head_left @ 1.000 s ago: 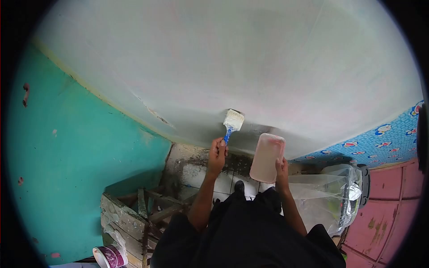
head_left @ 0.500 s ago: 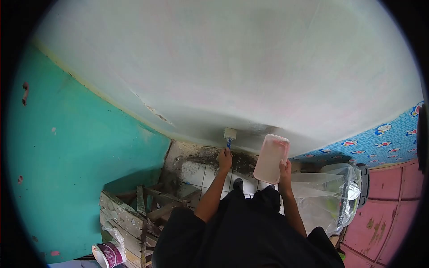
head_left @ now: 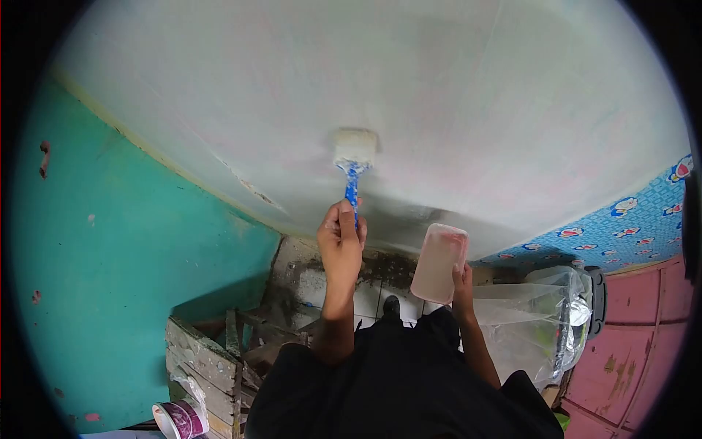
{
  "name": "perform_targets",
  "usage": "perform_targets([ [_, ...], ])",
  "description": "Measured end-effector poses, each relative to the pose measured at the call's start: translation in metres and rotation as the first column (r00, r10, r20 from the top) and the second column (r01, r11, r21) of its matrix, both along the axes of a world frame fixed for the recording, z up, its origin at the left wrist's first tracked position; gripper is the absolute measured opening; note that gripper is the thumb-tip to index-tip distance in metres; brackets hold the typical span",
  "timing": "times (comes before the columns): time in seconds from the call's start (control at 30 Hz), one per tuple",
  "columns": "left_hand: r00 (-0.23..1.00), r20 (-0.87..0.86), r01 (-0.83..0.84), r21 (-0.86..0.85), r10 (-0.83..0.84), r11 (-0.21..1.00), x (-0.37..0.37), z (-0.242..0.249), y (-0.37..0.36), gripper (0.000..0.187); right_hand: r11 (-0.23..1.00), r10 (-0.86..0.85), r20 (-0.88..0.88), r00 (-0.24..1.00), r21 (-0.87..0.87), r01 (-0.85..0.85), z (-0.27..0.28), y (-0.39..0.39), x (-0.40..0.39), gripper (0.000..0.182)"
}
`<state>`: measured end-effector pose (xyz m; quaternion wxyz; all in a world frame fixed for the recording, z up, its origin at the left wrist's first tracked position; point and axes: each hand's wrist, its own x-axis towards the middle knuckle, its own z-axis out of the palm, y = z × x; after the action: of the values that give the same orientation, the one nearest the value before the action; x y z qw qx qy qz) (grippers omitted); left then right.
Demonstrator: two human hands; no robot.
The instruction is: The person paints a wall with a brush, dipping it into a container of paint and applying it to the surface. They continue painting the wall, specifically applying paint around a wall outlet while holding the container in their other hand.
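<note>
My left hand (head_left: pixel 341 238) is closed round the blue, paint-speckled handle of a wide paintbrush (head_left: pixel 356 150). The brush points up, its pale, paint-covered bristles right at the white wall (head_left: pixel 439 88). In my right hand (head_left: pixel 462 285) is a shallow pinkish plastic tray (head_left: pixel 437 267), gripped by its right edge and tilted, with whitish residue inside and along its rim. It is held lower than the brush, close to the foot of the wall.
A teal wall (head_left: pixel 131 241) stands at left, with a worn wooden crate (head_left: pixel 201 358) and a purple-white tub (head_left: pixel 181 419) below. At right are plastic-wrapped items (head_left: pixel 523 314), blue patterned wall covering (head_left: pixel 621 234) and pink panels (head_left: pixel 621 351). Dirty white tiles (head_left: pixel 368 296) lie underfoot.
My left hand has raised the paintbrush from low near the wall's foot to higher up the white wall. The tray in my right hand has shifted slightly left.
</note>
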<state>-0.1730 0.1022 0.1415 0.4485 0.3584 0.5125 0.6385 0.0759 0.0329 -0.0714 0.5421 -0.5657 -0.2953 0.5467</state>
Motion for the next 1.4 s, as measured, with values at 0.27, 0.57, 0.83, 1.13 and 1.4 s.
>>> perform_targets([
  [0.27,0.981,-0.192,0.032,0.099,-0.012,0.995,0.002,-0.134,0.035,0.029,1.0,0.003,-0.015,1.0,0.012,-0.003,-0.001,-0.007,-0.003,0.058],
  [0.57,0.969,-0.229,0.0,-0.37,-0.091,0.929,-0.009,-0.285,0.013,0.037,1.0,-0.026,-0.019,0.999,-0.012,0.026,-0.001,-0.002,-0.007,0.058],
  [0.83,0.966,0.092,0.258,-0.25,-0.242,0.933,-0.016,-0.014,0.03,0.029,1.0,0.008,0.021,1.0,-0.017,-0.008,-0.013,0.001,-0.015,0.063],
  [1.13,0.993,-0.064,0.117,0.275,-0.104,0.954,-0.007,0.153,-0.005,0.032,0.996,0.078,0.01,0.997,-0.036,-0.077,-0.008,0.002,-0.034,0.067],
  [1.4,0.923,-0.363,-0.073,0.157,0.126,0.985,-0.015,-0.106,0.038,0.033,0.996,0.092,0.008,0.996,-0.023,-0.092,-0.013,-0.005,-0.038,0.067],
])
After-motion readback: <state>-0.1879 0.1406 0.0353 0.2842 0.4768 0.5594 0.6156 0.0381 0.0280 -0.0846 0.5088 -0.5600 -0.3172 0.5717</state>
